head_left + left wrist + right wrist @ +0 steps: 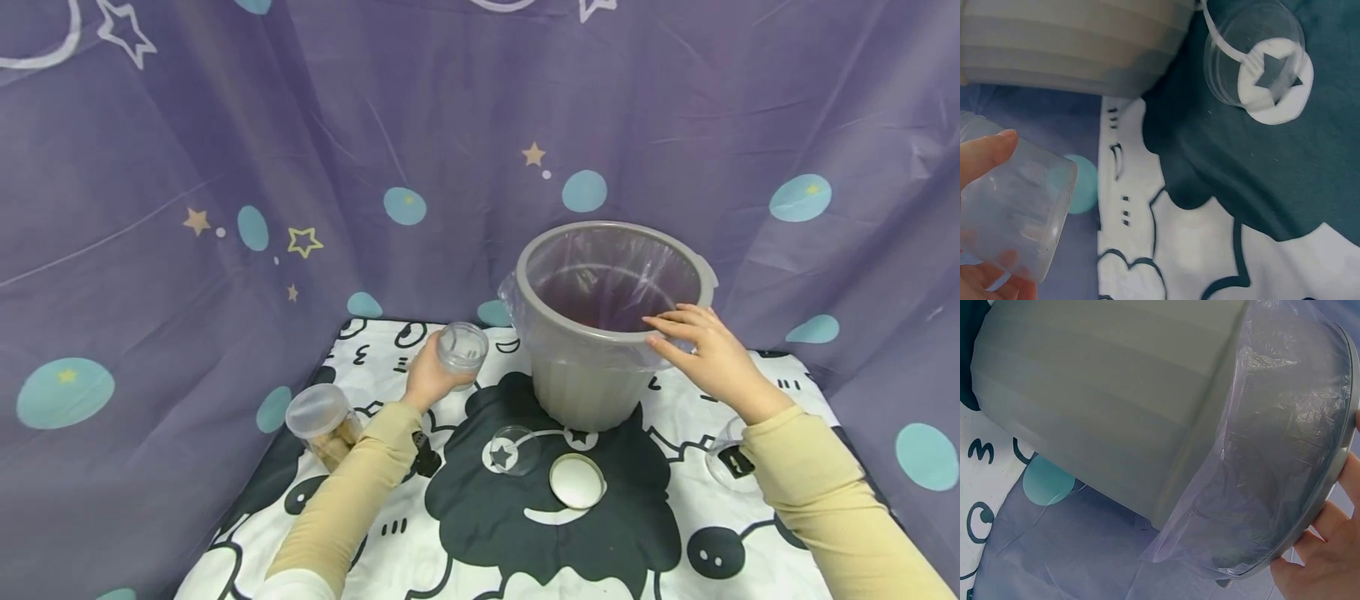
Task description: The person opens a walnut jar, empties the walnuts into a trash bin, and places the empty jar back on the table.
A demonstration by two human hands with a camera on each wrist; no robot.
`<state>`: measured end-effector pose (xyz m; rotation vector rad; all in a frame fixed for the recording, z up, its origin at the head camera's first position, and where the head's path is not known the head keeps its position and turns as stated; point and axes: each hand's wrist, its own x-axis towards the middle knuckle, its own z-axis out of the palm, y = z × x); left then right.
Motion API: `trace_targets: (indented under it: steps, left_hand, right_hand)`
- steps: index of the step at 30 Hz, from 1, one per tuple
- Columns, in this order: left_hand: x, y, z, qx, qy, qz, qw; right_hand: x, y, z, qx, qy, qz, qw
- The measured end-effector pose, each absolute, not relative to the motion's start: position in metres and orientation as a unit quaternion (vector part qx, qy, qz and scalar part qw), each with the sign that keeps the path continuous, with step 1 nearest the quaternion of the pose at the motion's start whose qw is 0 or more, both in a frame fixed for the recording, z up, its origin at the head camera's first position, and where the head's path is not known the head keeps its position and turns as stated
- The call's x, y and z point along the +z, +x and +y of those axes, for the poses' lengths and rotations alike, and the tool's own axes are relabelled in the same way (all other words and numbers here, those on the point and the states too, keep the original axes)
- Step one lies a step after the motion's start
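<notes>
My left hand (431, 375) grips a clear plastic jar (462, 350), its fingers and thumb around the side. In the left wrist view the jar (1016, 200) looks see-through, with no contents that I can make out. A grey bin (588, 387) lined with a thin clear bag (1272, 444) stands to the right of the jar, apart from it. Over the bin's right front rim lies my right hand (708, 354), fingers extended. Seen from the right wrist, the fingertips of that hand (1329, 556) touch the rim.
A clear round lid (515, 451) and a pale lid with a gold edge (577, 481) lie on the patterned cloth. Left of my left forearm is a clear container (322, 417) with tan pieces inside. Another clear container (726, 467) is partly behind my right sleeve. A purple curtain (450, 125) hangs behind.
</notes>
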<state>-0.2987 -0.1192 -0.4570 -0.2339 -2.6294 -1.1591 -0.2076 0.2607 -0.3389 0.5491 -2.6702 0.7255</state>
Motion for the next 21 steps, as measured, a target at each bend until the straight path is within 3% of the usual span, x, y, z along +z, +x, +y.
trace_targets:
  steps: [10, 21]
  left_hand:
    - [-0.49, -0.312, -0.126, -0.41, -0.01, -0.91, 0.057]
    - [-0.508, -0.318, -0.131, -0.441, 0.021, -0.895, 0.061]
  right_hand:
    - [-0.341, -0.207, 0.261, 0.262, 0.195, -0.931, 0.161]
    - [-0.341, -0.208, 0.262, 0.262, 0.192, -0.932, 0.162]
